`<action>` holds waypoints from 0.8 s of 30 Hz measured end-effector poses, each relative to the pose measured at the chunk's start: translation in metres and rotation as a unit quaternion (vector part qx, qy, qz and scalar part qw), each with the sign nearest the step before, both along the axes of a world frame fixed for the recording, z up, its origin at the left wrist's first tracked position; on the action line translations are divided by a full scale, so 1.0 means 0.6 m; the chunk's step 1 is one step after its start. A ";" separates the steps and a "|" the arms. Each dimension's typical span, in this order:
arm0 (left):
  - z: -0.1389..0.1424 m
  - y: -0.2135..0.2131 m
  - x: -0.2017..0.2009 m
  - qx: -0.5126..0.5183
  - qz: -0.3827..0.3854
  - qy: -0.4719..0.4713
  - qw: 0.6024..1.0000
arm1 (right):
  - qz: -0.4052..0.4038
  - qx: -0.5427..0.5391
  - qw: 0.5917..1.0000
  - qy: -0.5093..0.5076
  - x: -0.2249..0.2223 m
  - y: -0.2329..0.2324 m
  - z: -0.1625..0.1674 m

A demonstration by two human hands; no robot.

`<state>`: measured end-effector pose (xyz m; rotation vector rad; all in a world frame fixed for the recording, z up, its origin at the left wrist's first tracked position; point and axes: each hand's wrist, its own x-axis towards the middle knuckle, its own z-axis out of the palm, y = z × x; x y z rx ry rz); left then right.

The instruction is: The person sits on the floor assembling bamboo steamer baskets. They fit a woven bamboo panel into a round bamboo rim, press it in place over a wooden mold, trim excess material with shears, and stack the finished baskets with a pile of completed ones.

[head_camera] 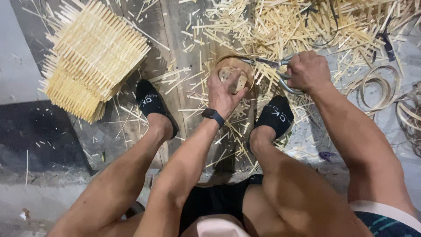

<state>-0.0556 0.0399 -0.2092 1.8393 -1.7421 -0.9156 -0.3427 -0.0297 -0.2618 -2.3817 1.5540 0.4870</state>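
Note:
My left hand [223, 90] grips a small round woven bamboo piece [240, 70], pale and basket-like, held above the floor between my feet. A dark watch sits on that wrist. My right hand [307, 70] is closed around the handles of metal scissors [272, 66], whose blades point left and touch the top edge of the round piece. Both my feet wear black socks and rest on the floor on either side.
A stack of flat woven bamboo mats [90, 57] lies at the upper left. Cut bamboo sticks [280, 26] litter the floor ahead. Coiled bamboo strips [377, 87] sit at the right. A dark board [39, 140] lies at the left.

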 end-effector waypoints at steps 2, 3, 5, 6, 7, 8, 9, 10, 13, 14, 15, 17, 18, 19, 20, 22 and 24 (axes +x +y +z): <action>-0.006 0.001 -0.001 -0.016 -0.014 -0.006 1.000 | 0.008 0.019 0.999 0.041 0.014 -0.001 -0.002; -0.009 0.002 0.001 -0.025 -0.030 -0.006 0.999 | 0.010 0.028 0.998 0.062 0.022 0.000 -0.005; -0.016 -0.001 0.007 -0.043 -0.065 -0.007 0.997 | 0.010 0.007 0.998 0.055 0.029 0.002 -0.013; -0.018 -0.001 0.010 -0.032 -0.071 -0.015 0.997 | 0.010 -0.020 0.999 0.029 0.028 0.005 -0.017; -0.022 -0.006 0.013 -0.026 -0.077 -0.021 0.996 | 0.010 -0.053 0.999 0.004 0.023 0.006 -0.019; -0.024 -0.009 0.016 -0.020 -0.084 -0.028 0.996 | -0.006 -0.006 1.000 0.015 0.014 0.007 -0.019; -0.026 -0.012 0.020 -0.021 -0.096 -0.016 0.995 | -0.021 0.043 0.999 0.024 0.004 0.006 -0.016; -0.027 -0.015 0.024 -0.021 -0.109 -0.004 0.994 | -0.037 0.092 0.995 0.033 -0.006 0.005 -0.012; -0.027 -0.020 0.030 -0.020 -0.136 0.003 0.990 | 0.031 -0.030 0.999 -0.009 -0.026 0.000 0.013; -0.027 -0.023 0.032 -0.023 -0.141 0.002 0.990 | 0.030 -0.026 0.999 -0.004 -0.025 -0.005 0.020; -0.026 -0.025 0.035 -0.011 -0.147 0.001 0.989 | 0.026 -0.020 0.999 -0.001 -0.017 -0.007 0.026; -0.024 -0.031 0.039 0.013 -0.159 0.000 0.987 | 0.004 0.031 0.999 0.020 0.011 -0.011 0.029; -0.024 -0.034 0.040 0.003 -0.177 -0.001 0.984 | -0.016 0.075 0.996 0.037 0.025 -0.014 0.027; -0.023 -0.037 0.041 -0.007 -0.194 -0.003 0.981 | -0.036 0.119 0.991 0.054 0.033 -0.016 0.026; -0.023 -0.037 0.040 -0.015 -0.210 -0.004 0.978 | -0.025 0.081 0.996 0.037 0.037 -0.017 0.024; -0.025 -0.032 0.033 -0.043 -0.184 -0.069 0.980 | -0.003 0.005 1.000 0.000 0.034 -0.015 0.022; -0.029 -0.016 0.018 -0.056 -0.089 -0.046 0.993 | -0.006 0.034 0.999 0.028 0.017 -0.012 0.023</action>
